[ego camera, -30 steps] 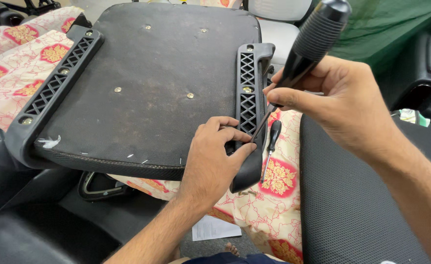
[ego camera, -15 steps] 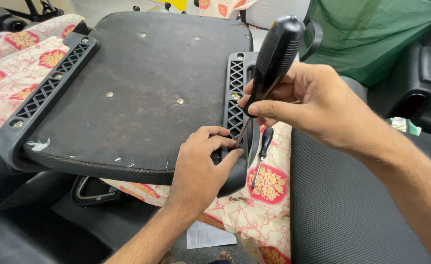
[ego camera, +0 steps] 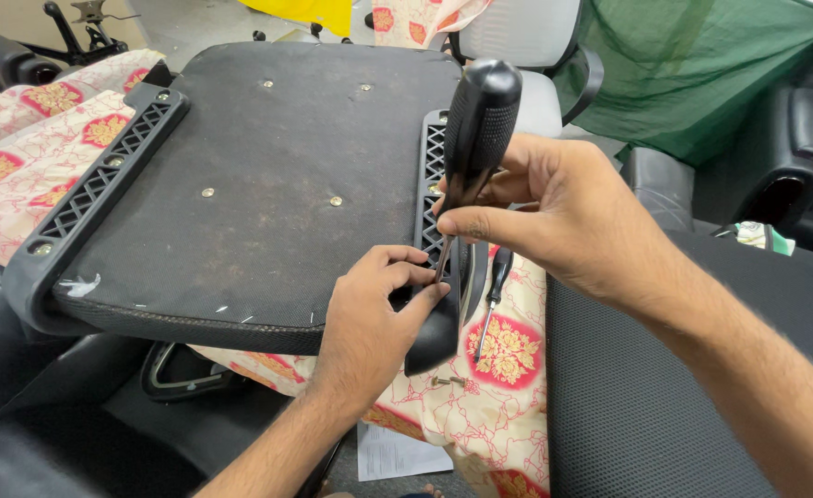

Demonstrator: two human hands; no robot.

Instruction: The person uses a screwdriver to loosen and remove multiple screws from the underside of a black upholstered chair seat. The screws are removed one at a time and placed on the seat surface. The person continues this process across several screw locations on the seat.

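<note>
black plastic lattice bracket, left (ego camera: pixel 93 184), bolted along the near-left edge of an upturned seat base (ego camera: pixel 259 175), dusty and scuffed, resting on floral cloth (ego camera: pixel 10 157). left hand (ego camera: pixel 370 323): pinched at the lower end of the right lattice bracket (ego camera: pixel 436 212), fingertips steadying the tool tip. large screwdriver (ego camera: pixel 476 138), black ribbed handle: since a second ago swung from a slant to near upright, shaft now seated in the bracket, so driving looks ready. right hand (ego camera: pixel 563 217): clasped about the handle's base. small screwdriver (ego camera: pixel 494 286): loose on the cloth beside.

right hand (ego camera: pixel 554 217) grips a black screwdriver (ego camera: pixel 476 138) upright — left hand (ego camera: pixel 374 318) pinches its tip at the seat bracket (ego camera: pixel 436 198).
</note>
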